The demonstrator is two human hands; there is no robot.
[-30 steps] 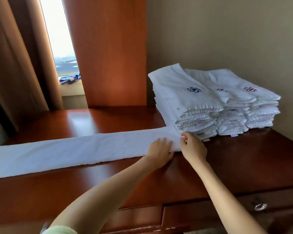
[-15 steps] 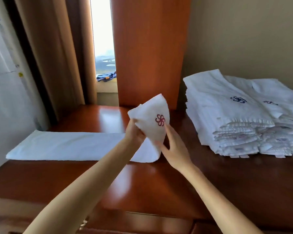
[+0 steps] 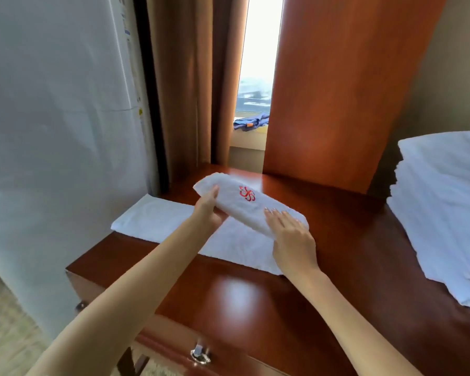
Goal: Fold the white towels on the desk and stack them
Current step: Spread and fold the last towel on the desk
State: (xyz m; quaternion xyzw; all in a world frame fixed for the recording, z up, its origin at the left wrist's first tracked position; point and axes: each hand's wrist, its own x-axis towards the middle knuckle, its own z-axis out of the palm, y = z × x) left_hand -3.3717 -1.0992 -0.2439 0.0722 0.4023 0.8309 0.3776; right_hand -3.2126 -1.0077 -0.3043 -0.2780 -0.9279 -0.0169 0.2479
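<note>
Nearest, the closed metal-handled drawer (image 3: pixel 200 355) hides its contents. On the glossy reddish wooden desk (image 3: pixel 255 299) my left hand (image 3: pixel 207 210) pinches the doubled-over end of the long white terry towel with red emblem (image 3: pixel 255 213); my right hand (image 3: pixel 293 237) lies flat on it. Light, limp cloth, I judge: hold its corners. Farther right: the stack of folded white towels (image 3: pixel 440 213).

A wide-angle camera worn on the person's head looks forward and down, close over the glossy reddish-brown wooden desk (image 3: pixel 255 299) in the lower frame. Forearms enter from the bottom edge; left hand (image 3: pixel 208 210) and right hand (image 3: pixel 291 234) meet at centre on a folded white towel with red emblem (image 3: pixel 255 213). A narrow bright window (image 3: pixel 258 63) lies ahead, top centre.
</note>
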